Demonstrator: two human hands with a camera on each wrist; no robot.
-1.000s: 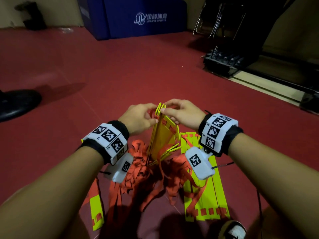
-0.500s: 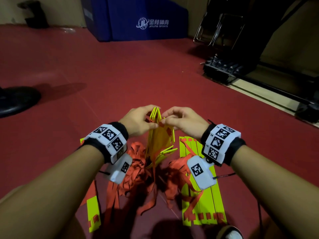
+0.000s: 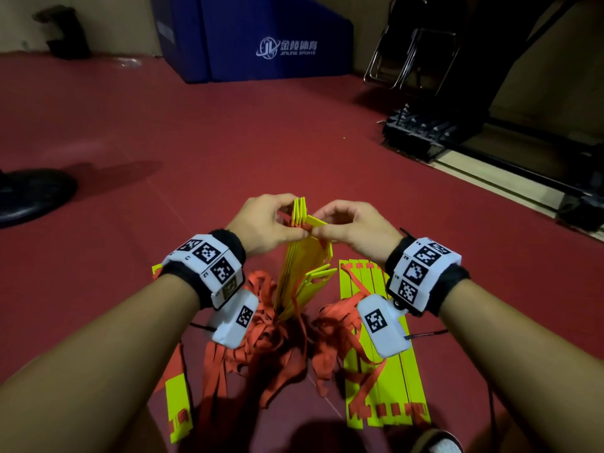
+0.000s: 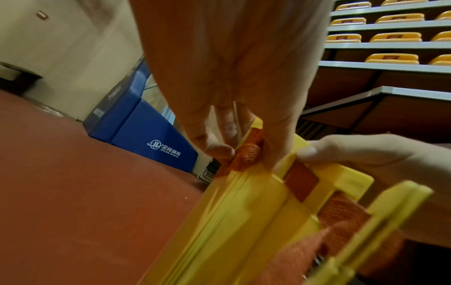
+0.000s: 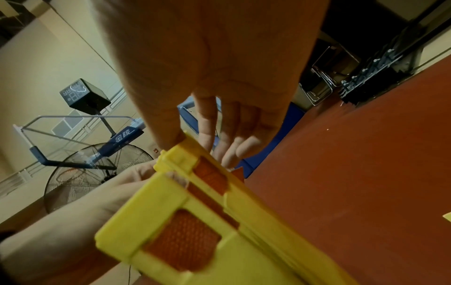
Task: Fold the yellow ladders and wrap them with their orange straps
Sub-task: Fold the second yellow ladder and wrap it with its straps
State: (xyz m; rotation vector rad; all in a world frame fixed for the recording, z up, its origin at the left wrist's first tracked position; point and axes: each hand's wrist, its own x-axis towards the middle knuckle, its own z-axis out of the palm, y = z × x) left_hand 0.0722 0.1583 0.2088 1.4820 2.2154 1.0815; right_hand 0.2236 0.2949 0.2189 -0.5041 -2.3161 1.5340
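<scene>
Left hand (image 3: 268, 223) and right hand (image 3: 346, 228): both pinching top ends of gathered yellow rungs (image 3: 300, 256), stack upright above red floor (image 3: 228, 142). Rungs: stiff, light, thin plastic; best held at slotted ends. Orange straps (image 3: 271, 325): soft, tangled below, prone to snagging. Second flat ladder bundle (image 3: 382, 364) alongside, right.

The ladder rungs (image 4: 246, 217) are smooth yellow plastic with a slight shine. The orange straps (image 5: 185, 241) are woven cloth with a rough mesh texture. The red floor (image 3: 228, 132) looks matt.
</scene>
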